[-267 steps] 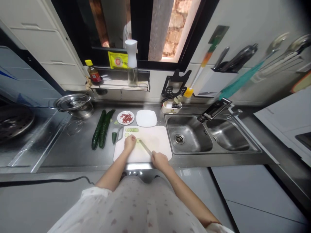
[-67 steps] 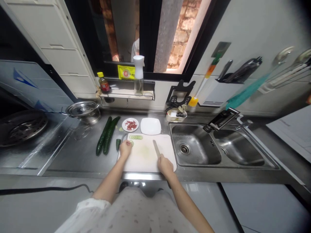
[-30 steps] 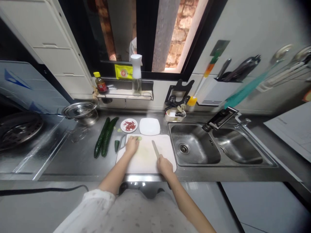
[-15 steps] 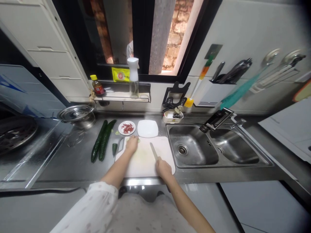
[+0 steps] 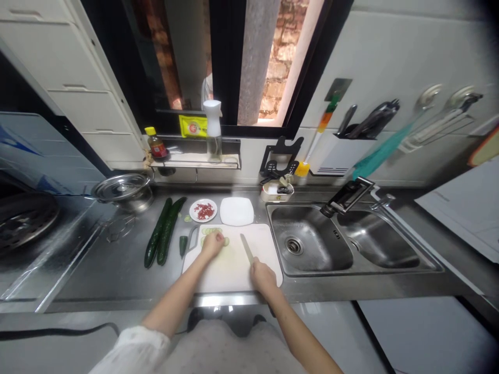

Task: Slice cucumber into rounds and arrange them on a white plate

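Note:
My right hand (image 5: 264,276) is closed around the handle of a kitchen knife (image 5: 246,246), whose blade lies low over the right part of the white cutting board (image 5: 234,278) and points away from me. On the board's left part, the fingers of my left hand (image 5: 213,244) are pinched together at a pale green cucumber slice (image 5: 226,241). More cucumber slices (image 5: 211,230) lie in a row just beyond that hand, partly hidden by it. A cut cucumber end (image 5: 183,245) rests beside the board's handle, and two whole cucumbers (image 5: 167,231) lie farther left.
Behind the board stand a small plate of chopped red pieces (image 5: 204,210) and a white square plate (image 5: 236,211). A double sink (image 5: 312,249) adjoins on the right. At the left back is a lidded steel pot (image 5: 127,193); a shelf (image 5: 195,161) holds bottles.
My left hand has drawn back slightly from the board's far edge, uncovering the row of cucumber slices. The right hand and knife keep nearly the same place. The view has tilted slightly.

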The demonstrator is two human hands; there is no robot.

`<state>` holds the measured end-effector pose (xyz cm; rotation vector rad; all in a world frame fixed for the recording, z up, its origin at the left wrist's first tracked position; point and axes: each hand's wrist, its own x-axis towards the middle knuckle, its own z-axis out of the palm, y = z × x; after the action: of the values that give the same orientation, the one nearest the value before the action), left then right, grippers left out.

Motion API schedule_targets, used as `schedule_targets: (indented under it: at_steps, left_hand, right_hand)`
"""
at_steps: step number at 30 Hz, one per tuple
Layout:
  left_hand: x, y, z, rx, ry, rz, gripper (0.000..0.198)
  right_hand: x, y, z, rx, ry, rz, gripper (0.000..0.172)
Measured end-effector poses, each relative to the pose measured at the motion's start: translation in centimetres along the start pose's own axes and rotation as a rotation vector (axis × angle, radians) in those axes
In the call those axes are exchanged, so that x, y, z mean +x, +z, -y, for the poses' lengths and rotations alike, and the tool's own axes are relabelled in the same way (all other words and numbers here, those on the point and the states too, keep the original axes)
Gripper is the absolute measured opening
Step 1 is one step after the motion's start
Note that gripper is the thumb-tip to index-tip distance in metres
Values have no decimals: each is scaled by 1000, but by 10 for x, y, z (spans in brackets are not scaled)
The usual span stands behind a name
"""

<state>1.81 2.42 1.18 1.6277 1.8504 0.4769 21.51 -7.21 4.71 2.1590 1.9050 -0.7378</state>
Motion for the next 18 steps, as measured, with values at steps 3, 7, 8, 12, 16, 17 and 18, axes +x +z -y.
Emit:
schedule_targets:
  at_steps: [3,7,8,12,16,17,18]
  left_hand:
    - [-10,3,6,-43,-51,27,3]
    - [-18,10,15,-31,-78,27,2]
    - [-19,12,16,-26,-79,17,2]
    - [-21,19,20,-5,-59,-25,2]
    - [-22,23,22,13,-44,-51,5]
    - [-23,23,23,16,-42,-57,5]
    - [-23,24,23,17,-38,-62,5]
  right_hand:
    - [-1,-1,1,-3,2,-8,31]
    - [0,-1,0,-6,-8,-16,32]
    - [0,-1,0,-6,-12,-16,32]
    - [1,-1,-1,-8,-11,-12,31]
    - [1,-1,-1,-10,-16,-13,31]
    - [1,-1,-1,-9,-17,-13,31]
    - [1,0,-2,-6,-18,-11,32]
